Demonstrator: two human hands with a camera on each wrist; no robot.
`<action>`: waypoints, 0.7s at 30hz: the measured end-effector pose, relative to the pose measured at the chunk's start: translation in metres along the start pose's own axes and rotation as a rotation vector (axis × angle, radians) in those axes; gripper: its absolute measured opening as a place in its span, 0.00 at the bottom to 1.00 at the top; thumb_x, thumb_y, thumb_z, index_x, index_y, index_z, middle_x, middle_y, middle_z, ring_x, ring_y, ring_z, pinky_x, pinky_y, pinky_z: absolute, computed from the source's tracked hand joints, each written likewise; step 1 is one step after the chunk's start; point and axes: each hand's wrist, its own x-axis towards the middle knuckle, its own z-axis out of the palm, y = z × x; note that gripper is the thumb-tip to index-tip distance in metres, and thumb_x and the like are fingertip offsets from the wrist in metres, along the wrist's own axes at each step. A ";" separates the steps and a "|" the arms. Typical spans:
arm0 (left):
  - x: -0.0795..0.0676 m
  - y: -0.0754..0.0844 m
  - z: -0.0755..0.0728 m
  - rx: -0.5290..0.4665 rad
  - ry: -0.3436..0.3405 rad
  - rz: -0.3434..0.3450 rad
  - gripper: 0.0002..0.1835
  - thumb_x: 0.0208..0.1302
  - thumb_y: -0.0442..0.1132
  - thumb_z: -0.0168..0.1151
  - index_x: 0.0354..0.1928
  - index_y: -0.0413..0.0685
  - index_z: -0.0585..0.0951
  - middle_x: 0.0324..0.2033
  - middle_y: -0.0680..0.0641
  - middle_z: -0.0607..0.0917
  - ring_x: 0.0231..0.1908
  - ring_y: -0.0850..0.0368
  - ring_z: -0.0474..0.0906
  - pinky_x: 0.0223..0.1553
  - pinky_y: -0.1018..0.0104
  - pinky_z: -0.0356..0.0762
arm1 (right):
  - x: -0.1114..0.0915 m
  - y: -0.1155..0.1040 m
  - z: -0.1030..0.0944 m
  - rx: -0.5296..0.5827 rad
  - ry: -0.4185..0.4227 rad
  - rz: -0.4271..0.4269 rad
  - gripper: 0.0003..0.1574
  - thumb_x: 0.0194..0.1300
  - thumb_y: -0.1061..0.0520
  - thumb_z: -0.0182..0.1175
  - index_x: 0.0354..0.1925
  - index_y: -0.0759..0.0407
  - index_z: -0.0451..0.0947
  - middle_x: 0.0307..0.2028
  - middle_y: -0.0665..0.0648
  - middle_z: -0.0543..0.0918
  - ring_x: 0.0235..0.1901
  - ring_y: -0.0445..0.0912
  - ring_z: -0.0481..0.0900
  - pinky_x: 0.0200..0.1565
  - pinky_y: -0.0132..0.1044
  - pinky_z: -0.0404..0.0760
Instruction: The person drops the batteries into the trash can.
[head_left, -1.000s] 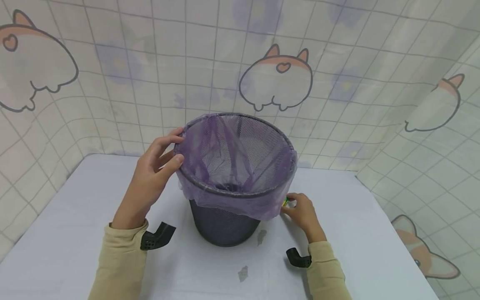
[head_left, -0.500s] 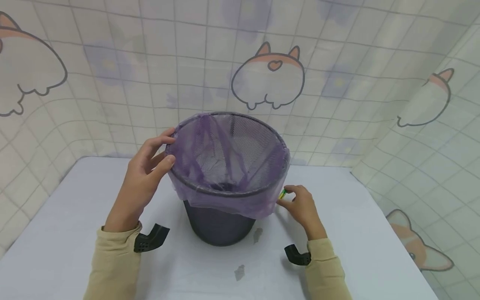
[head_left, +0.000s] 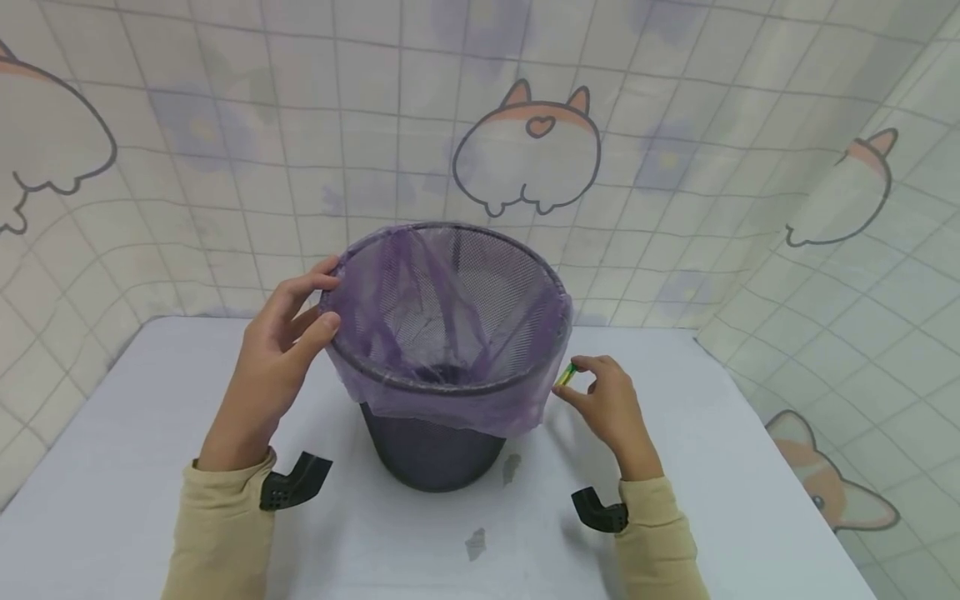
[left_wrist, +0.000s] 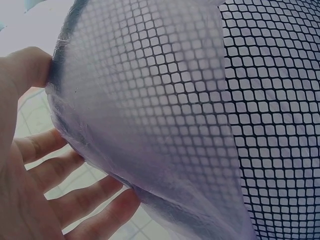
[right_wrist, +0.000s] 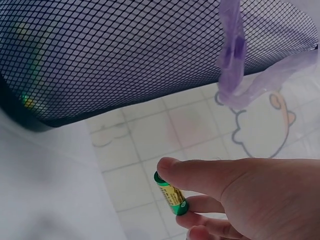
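A black mesh wastebasket [head_left: 435,450] stands on the white table, lined with a thin purple bag [head_left: 450,408] folded over its rim. Spread, mostly straight fingers of my left hand [head_left: 262,358] rest against the left side of the lined rim, thumb nearer me; the left wrist view shows the fingertips [left_wrist: 125,200] touching the bag's edge. To the right of the basket, outside it, my right hand [head_left: 611,404] pinches a small green-and-yellow battery [right_wrist: 172,195] between thumb and fingers, off the table.
Through the mesh in the right wrist view, a blurred green-and-yellow patch [right_wrist: 30,100] shows low in the basket. Grey marks [head_left: 476,543] dot the white table [head_left: 405,558]. A tiled-pattern curtain [head_left: 360,125] with cartoon animals closes off the back and sides.
My right hand has risen slightly and drawn off to the right of the basket, bringing more of the battery into view. My left hand stays at the rim. The head view has shifted a little.
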 end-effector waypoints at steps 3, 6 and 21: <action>-0.001 0.000 0.000 -0.001 0.006 0.004 0.21 0.71 0.40 0.54 0.64 0.51 0.69 0.72 0.59 0.62 0.69 0.40 0.62 0.65 0.51 0.68 | -0.001 -0.004 -0.004 0.010 0.004 -0.013 0.34 0.56 0.52 0.71 0.58 0.66 0.75 0.53 0.66 0.79 0.34 0.50 0.76 0.36 0.38 0.76; 0.000 0.000 0.000 -0.005 0.007 0.010 0.21 0.71 0.39 0.54 0.64 0.50 0.69 0.72 0.59 0.62 0.69 0.40 0.62 0.64 0.56 0.69 | -0.003 -0.008 -0.009 0.018 0.016 -0.018 0.34 0.56 0.52 0.71 0.57 0.66 0.76 0.52 0.65 0.79 0.32 0.49 0.75 0.34 0.35 0.74; 0.000 -0.001 0.002 -0.046 0.003 0.009 0.21 0.71 0.37 0.53 0.64 0.48 0.69 0.72 0.59 0.63 0.68 0.40 0.62 0.57 0.79 0.70 | -0.012 -0.018 -0.027 0.014 0.105 -0.069 0.32 0.56 0.52 0.71 0.56 0.64 0.77 0.51 0.62 0.79 0.26 0.43 0.69 0.26 0.29 0.69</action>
